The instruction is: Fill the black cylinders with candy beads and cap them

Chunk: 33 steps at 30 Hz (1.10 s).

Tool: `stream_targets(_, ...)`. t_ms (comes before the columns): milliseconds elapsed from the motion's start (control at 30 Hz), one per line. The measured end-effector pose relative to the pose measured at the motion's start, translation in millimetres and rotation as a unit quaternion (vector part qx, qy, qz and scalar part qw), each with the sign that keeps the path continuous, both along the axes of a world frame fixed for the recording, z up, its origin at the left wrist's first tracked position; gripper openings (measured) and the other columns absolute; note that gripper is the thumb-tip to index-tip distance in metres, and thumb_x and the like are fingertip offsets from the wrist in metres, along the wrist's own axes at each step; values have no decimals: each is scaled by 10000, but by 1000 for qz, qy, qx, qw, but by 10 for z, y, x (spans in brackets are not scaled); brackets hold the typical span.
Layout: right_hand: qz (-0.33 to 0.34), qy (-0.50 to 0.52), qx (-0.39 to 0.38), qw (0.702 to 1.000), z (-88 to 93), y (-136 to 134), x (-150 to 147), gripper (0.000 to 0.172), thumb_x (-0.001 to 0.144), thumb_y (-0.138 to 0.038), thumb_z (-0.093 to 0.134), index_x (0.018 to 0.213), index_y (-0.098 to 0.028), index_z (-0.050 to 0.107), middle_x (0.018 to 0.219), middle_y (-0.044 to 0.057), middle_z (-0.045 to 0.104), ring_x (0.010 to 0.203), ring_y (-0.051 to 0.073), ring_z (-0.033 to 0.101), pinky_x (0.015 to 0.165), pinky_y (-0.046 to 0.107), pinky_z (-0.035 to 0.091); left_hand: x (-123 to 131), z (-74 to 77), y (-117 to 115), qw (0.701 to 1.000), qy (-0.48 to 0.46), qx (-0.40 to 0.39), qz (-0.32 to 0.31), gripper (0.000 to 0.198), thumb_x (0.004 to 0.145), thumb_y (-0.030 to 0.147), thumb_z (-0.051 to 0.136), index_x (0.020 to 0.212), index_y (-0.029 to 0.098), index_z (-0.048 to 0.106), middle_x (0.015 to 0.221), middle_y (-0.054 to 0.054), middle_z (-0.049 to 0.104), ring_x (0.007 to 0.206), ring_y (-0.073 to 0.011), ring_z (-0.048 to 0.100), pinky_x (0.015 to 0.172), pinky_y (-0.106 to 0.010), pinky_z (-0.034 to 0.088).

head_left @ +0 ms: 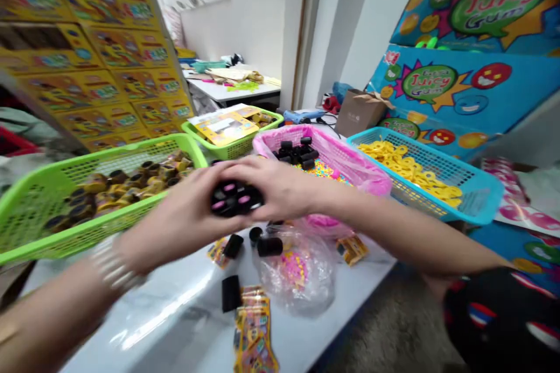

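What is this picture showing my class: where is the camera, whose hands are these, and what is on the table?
This one picture comes from a camera worn on a person's head, looking forward and down, so we see the wearer's own bare hands. The left hand and right hand cup a slightly blurred cluster of black cylinders with pink ends. On the white table sit a bright green plastic basket of small black-and-gold pieces, a pink-lined basket of black cylinders, and a blue plastic basket of yellow rings. Loose black cylinders and colourful printed packets lie nearer the person.
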State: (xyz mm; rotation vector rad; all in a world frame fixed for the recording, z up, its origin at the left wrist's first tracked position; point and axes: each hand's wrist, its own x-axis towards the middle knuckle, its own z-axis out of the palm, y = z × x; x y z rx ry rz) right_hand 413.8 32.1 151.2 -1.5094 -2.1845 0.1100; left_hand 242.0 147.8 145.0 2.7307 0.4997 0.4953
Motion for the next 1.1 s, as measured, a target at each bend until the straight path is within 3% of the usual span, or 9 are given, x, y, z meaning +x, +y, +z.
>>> stream_targets(133,-129,-41,22,991,-131,-442,893,639,725,-307,723,1312,-239,480,1293,100,553,1212,280,514,1028,448,424,1098,-32,-185,990,31,-14,-137,915,654,533,764,1419,208,383,1291,-132,552,1162,-287,547,966,-379,451)
stream_targets(300,-231,-60,-6,971,-527,-773,1601,641,713,-319,715,1306,-208,498,1274,138,574,1176,284,553,1009,426,444,2022,-342,-434,984,67,-1,-165,949,640,561,780,1392,120,406,1237,-187,583,1134,-318,588,894,-343,479)
stream_targets(467,-238,-95,-163,953,-811,-767,1843,777,685,-381,737,1391,-190,474,1428,169,468,1291,323,480,1063,441,405,2135,-534,-561,981,110,13,-159,1117,568,589,810,1450,92,338,1308,-250,542,1049,-331,647,803,-327,511)
stream_targets(533,-222,-114,-195,949,-746,-730,1859,824,660,-377,755,1411,-195,470,1488,155,407,1331,321,442,1088,420,380,2103,-497,-514,980,112,24,-163,1034,607,597,786,1444,158,366,1288,-191,579,1077,-301,639,843,-318,506)
stream_targets(600,-231,-134,-202,942,-580,-668,1869,804,658,-353,761,1399,-198,495,1473,137,439,1316,299,463,1081,379,384,2072,-411,-379,981,112,39,-155,716,757,568,686,1349,214,493,1211,-119,637,1104,-260,623,910,-320,485)
stream_targets(667,-277,-163,-185,929,-384,-558,1897,644,714,-332,728,1321,-179,576,1361,127,559,1249,275,523,1048,345,401,2062,-322,-176,984,123,59,-117,413,902,487,550,1170,182,620,1139,-117,659,1097,-248,615,946,-367,474)
stream_targets(767,-341,-161,-167,911,-201,-295,1960,378,846,-331,599,1170,-150,668,1160,122,680,1090,256,612,964,337,432,2082,-262,122,983,154,94,-39,328,932,388,554,1155,152,604,1191,-106,617,1077,-240,601,933,-466,492)
stream_targets(933,-372,-160,-193,894,-274,208,2002,260,851,-358,608,995,-173,723,999,66,736,923,208,660,793,260,465,2155,-358,239,968,216,128,18,345,913,356,597,1191,152,582,1211,-103,599,1058,-237,605,897,-459,519)
stream_targets(1100,-394,-180,-263,862,-454,491,1953,345,796,-446,703,935,-130,709,962,112,718,905,233,660,808,316,501,2256,-498,144,965,236,112,12,339,912,350,599,1192,159,582,1210,-99,599,1059,-235,606,892,-452,522)
